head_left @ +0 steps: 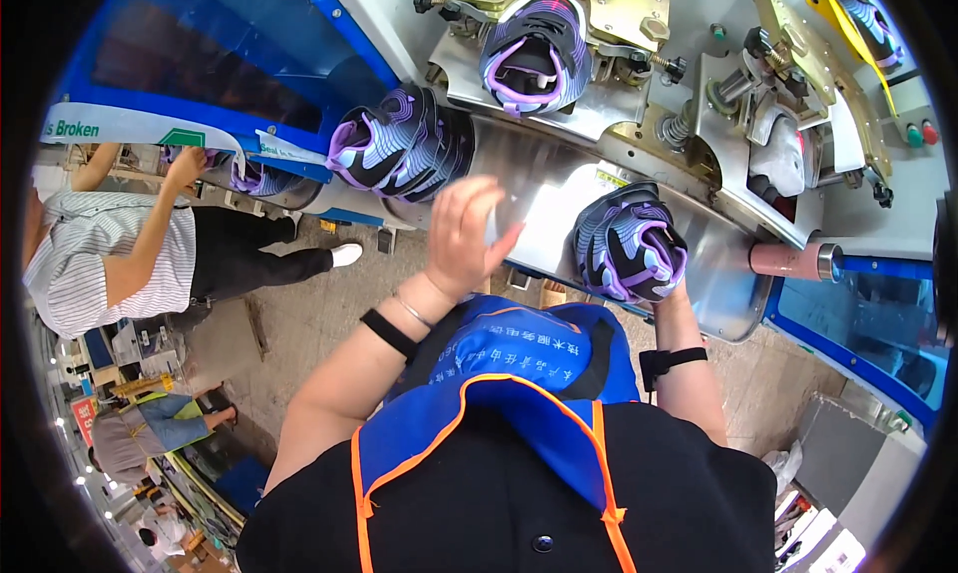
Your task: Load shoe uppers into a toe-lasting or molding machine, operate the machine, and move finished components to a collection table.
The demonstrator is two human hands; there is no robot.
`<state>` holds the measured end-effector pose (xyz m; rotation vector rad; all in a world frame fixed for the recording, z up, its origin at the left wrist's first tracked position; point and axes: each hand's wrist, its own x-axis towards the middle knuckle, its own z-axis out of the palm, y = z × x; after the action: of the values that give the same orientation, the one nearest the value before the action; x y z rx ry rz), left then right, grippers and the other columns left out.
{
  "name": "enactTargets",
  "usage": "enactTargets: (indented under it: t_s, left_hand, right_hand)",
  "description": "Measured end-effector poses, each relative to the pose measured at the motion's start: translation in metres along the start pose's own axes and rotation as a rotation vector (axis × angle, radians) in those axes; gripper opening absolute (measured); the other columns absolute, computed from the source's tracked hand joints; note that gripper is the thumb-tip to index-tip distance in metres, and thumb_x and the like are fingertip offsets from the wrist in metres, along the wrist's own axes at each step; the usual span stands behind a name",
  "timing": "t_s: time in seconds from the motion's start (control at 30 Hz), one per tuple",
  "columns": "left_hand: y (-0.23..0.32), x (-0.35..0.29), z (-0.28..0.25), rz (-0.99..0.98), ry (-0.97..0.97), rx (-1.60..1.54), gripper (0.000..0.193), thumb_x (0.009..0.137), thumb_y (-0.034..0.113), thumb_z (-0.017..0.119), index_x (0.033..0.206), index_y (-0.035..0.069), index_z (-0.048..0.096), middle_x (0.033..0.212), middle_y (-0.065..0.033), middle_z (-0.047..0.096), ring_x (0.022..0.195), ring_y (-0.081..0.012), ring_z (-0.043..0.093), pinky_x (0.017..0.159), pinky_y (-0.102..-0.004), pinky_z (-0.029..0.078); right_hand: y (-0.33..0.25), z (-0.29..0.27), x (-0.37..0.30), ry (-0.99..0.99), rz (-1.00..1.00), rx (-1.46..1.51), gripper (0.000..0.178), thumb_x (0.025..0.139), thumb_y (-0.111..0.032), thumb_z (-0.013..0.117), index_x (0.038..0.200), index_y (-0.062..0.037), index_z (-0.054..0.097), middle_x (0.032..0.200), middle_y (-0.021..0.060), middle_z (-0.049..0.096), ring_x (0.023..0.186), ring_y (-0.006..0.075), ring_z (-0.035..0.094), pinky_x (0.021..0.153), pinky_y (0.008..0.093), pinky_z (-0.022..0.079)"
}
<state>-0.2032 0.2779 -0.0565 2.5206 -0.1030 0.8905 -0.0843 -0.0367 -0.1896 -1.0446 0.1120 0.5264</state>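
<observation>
My right hand (672,299) grips a black and purple sneaker (621,246) over the steel tray (720,279); the shoe hides most of its fingers. My left hand (464,232) is raised over the tray's front edge, slightly blurred, with thumb and fingers apart and nothing in it. Just beyond that hand, several matching sneakers (399,144) stand close together at the tray's left end. Another sneaker (534,59) sits toe inward under the brass-coloured clamp (599,9) of the machine, its opening facing me.
To the right, a second machine station (783,154) has a bare metal form and knobs. A pink bottle (793,261) lies on the tray's right end. Blue-framed windows (230,54) flank the machine. At left a person in a striped shirt (120,249) works alongside; other people are farther back.
</observation>
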Motion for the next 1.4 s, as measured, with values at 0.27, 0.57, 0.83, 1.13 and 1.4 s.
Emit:
enactTargets:
  t_s: [0.27,0.57,0.83,1.13,1.4]
  left_hand:
    - [-0.045,-0.047,-0.007,0.053,-0.589,0.181,0.075,0.064,0.017,0.081,0.131,0.009,0.049,0.131,-0.0112,0.051,0.126,-0.0307,0.047,0.106,-0.0478,0.038]
    - [-0.031,-0.05,0.013,-0.019,-0.462,0.0,0.069,0.065,0.024,0.084,0.124,0.008,0.053,0.125,-0.0124,0.053,0.117,-0.0323,0.052,0.1,-0.0496,0.041]
    - [0.002,0.106,0.003,0.014,-0.12,0.383,0.043,0.078,0.026,0.075,0.113,0.008,0.059,0.101,-0.0072,0.062,0.103,-0.0236,0.058,0.093,-0.0459,0.042]
    - [0.04,0.152,-0.202,-0.183,-0.153,-0.165,0.032,0.08,0.007,0.072,0.109,-0.002,0.063,0.093,-0.006,0.068,0.084,-0.0111,0.061,0.076,-0.0299,0.049]
    - [-0.042,0.078,-0.159,-0.456,-0.357,0.393,0.042,0.077,0.038,0.075,0.1,0.005,0.061,0.082,-0.014,0.067,0.079,-0.0337,0.065,0.067,-0.0433,0.051]
  right_hand:
    - [-0.001,0.003,-0.005,0.007,0.038,0.086,0.039,0.095,-0.029,0.045,0.117,-0.0015,0.063,0.11,0.0159,0.068,0.097,0.0278,0.067,0.089,0.04,0.054]
    - [-0.001,0.003,0.001,0.05,0.046,0.15,0.039,0.095,-0.029,0.045,0.116,-0.0014,0.063,0.11,0.0158,0.068,0.097,0.0275,0.067,0.089,0.0399,0.054]
    - [-0.002,0.015,0.011,0.003,0.066,0.189,0.039,0.095,-0.029,0.045,0.116,-0.0013,0.063,0.109,0.0158,0.068,0.097,0.0272,0.067,0.089,0.0398,0.054]
    - [-0.009,0.011,-0.003,-0.111,0.152,0.223,0.037,0.095,-0.027,0.046,0.114,-0.001,0.064,0.108,0.0155,0.068,0.096,0.0267,0.067,0.088,0.0394,0.054]
    - [0.01,0.155,0.073,-0.296,0.536,0.133,0.037,0.087,-0.022,0.06,0.115,0.0017,0.061,0.107,0.0175,0.068,0.096,0.0273,0.068,0.09,0.0384,0.055]
